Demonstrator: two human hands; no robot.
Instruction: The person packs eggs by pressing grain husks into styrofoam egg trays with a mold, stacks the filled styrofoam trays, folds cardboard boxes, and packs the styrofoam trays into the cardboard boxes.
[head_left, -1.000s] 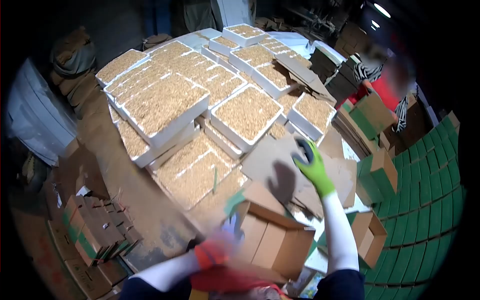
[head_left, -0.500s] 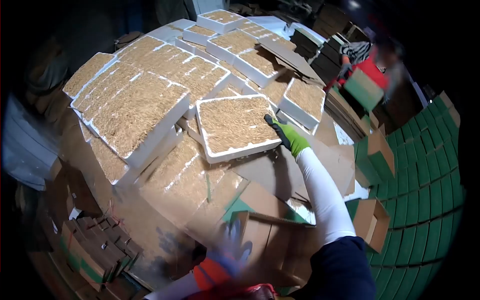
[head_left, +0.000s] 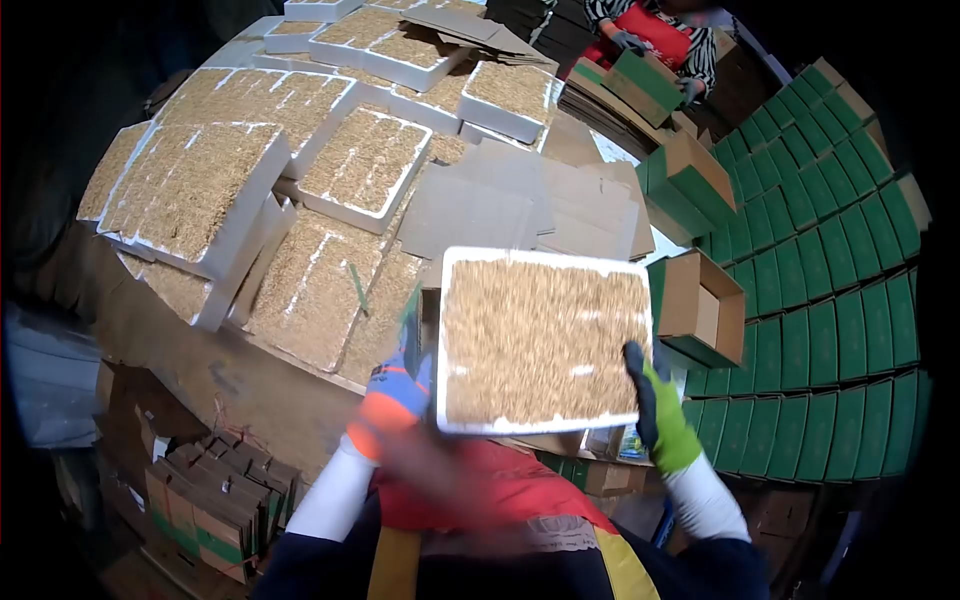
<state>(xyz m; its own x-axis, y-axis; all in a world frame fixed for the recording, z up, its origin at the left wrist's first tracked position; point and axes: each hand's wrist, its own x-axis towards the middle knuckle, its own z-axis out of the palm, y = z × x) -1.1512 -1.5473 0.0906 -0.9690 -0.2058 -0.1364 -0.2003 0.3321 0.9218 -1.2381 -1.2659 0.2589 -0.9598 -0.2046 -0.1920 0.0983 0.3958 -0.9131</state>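
Note:
A white tray packed with fine tan strands or grains, its kind unclear, is tilted in front of me. My right hand, in a green and black glove, grips its right edge. My left hand, in a blue and orange glove, is low at the tray's left, closed at the side of a green-and-brown cardboard box. Most of that box is hidden behind the tray, and the left fingers are partly blurred. Flat cardboard sheets lie just beyond the tray.
More filled white trays are stacked on the table at the left. Open cartons and rows of green boxes stand at the right. A co-worker handles a green box. Folded cartons sit at lower left.
My right hand has lifted the tray off the stack and brought it toward me, above the cardboard box. My left hand has moved up and left. The view has shifted.

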